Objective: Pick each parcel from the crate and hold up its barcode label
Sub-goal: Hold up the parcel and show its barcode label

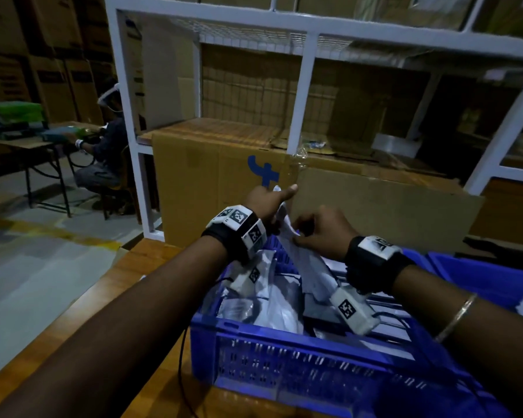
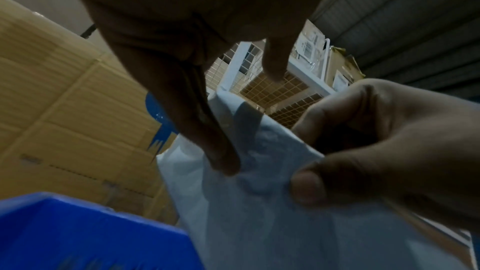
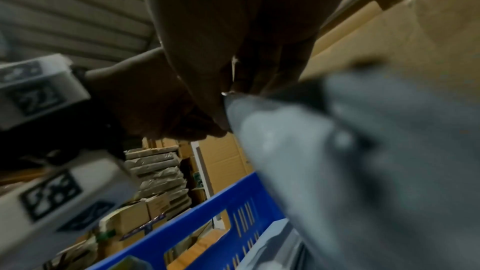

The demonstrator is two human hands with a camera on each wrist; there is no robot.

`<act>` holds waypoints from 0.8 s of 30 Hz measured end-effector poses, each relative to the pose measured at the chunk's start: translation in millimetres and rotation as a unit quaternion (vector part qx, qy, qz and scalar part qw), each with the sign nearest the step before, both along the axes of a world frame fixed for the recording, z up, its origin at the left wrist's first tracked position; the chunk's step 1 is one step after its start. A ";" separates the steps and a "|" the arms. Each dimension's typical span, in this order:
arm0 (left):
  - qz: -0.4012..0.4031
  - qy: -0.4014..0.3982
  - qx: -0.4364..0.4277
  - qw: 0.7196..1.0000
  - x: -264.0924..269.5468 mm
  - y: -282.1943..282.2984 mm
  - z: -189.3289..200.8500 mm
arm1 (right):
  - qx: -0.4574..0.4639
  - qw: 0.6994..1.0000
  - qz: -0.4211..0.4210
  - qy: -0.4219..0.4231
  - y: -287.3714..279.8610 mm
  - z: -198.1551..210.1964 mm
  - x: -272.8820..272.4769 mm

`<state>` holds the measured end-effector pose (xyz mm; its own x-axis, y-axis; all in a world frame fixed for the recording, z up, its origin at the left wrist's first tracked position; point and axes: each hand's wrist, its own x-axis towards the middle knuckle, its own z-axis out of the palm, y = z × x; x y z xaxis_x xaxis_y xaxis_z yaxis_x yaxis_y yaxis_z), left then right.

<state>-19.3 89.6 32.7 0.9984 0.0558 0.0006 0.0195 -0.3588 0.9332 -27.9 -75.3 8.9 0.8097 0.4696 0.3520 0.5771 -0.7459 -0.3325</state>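
Note:
A white poly parcel [image 1: 310, 270] is lifted upright over the far rim of the blue crate [image 1: 299, 357]. My left hand [image 1: 280, 194] holds its top edge between fingers and thumb. My right hand [image 1: 299, 236] pinches its right edge a little lower. In the left wrist view the left fingers [image 2: 223, 161] lie on the parcel [image 2: 259, 223], with the right hand [image 2: 363, 151] pinching beside them. In the right wrist view the parcel [image 3: 337, 161] is a blurred grey shape under my right hand [image 3: 226, 106]. No barcode label shows. Several other parcels [image 1: 272, 309] lie in the crate.
The crate stands on a wooden table [image 1: 151, 297]. Behind it are large cardboard boxes [image 1: 212, 182] and a white metal rack [image 1: 305, 95]. Another blue crate [image 1: 480, 276] sits at the right. A person [image 1: 103, 152] sits at a table far left.

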 end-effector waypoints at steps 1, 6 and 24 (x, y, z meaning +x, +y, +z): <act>0.005 0.001 0.006 1.000 -0.3 -1.9 1.7 | -0.008 1.000 0.014 -0.016 -1.9 -1.2 -0.9; 0.032 -0.027 0.028 0.999 -3.8 -8.4 4.5 | 0.038 0.998 0.054 0.010 -19.0 5.9 -5.6; -0.027 -0.059 -0.098 0.993 -34.7 0.8 -1.2 | 0.335 0.892 0.067 0.296 -50.4 -24.7 11.6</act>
